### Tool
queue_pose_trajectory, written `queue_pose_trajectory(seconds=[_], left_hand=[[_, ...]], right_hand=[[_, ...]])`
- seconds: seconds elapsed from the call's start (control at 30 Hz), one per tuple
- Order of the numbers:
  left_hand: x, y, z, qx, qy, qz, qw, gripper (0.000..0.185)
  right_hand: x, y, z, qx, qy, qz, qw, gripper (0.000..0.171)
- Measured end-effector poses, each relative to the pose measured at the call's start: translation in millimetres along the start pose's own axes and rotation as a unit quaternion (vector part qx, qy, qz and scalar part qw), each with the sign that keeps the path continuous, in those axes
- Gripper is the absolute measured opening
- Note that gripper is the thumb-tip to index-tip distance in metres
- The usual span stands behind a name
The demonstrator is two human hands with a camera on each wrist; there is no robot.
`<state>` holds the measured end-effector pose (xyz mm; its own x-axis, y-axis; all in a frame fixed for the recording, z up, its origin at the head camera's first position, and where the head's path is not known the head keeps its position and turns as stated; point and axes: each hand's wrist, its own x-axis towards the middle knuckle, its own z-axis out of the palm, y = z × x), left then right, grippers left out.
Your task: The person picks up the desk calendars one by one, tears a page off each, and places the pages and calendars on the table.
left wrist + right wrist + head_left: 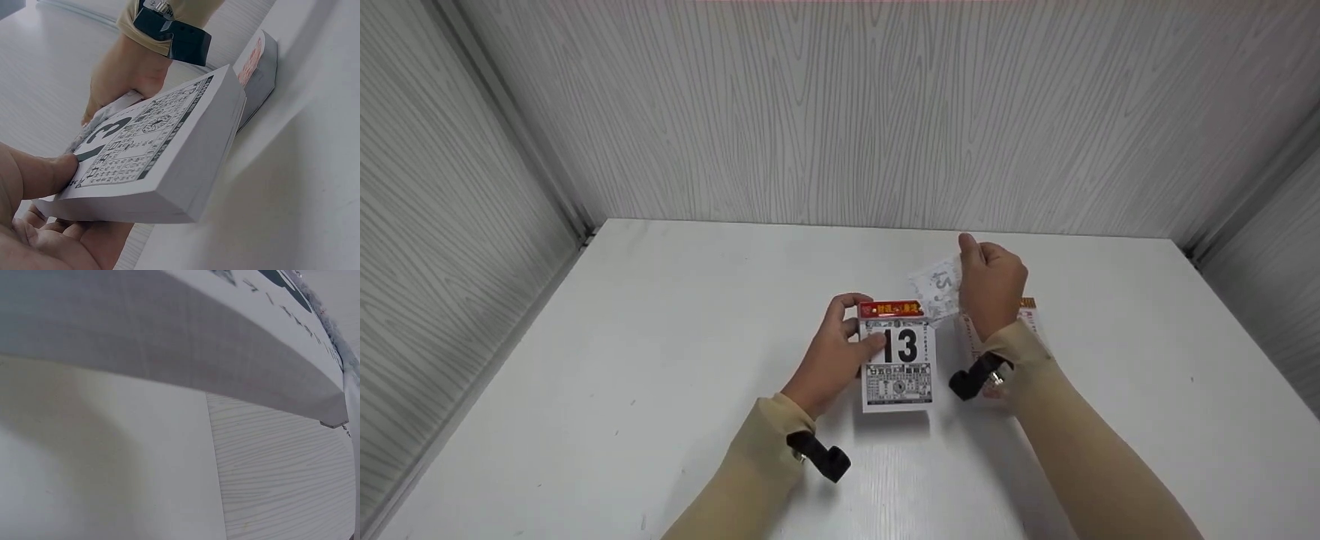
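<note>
A thick tear-off calendar pad (898, 364) with a red top strip and a big black 13 rests on the white table (660, 360). My left hand (840, 352) grips its left side, thumb pressing on the top page (135, 143), fingers curled under the pad. My right hand (990, 281) is raised just right of the pad's top and pinches a thin, crumpled calendar sheet (936, 289) whose lower end still meets the pad's top edge. In the right wrist view only the pad's grey paper edge (169, 343) fills the frame; the hand itself is hidden there.
A second pad (1030, 315) lies flat on the table under my right wrist, also seen as a pad with pink print (257, 67). Grey wood-grain walls (840, 112) close in the table at the back and both sides.
</note>
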<state>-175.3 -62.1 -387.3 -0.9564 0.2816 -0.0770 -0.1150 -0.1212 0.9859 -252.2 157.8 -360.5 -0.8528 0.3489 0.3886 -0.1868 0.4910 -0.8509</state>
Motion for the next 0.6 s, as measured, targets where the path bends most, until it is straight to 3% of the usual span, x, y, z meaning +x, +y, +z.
queue_pose_trajectory(seconds=[0.27,0.6], left_hand=[[0.1,0.8,-2.9,0.01,0.001,-0.004,0.9999,0.052],[-0.8,2.1,-6.4,0.011,0.011,-0.002,0.9999,0.052]], right_hand=[[7.6,10.4,-11.0,-0.024,0.008,0.064,0.998,0.051],[14.0,24.2,-32.4,-0.041,0.015,0.097,0.994,0.055]])
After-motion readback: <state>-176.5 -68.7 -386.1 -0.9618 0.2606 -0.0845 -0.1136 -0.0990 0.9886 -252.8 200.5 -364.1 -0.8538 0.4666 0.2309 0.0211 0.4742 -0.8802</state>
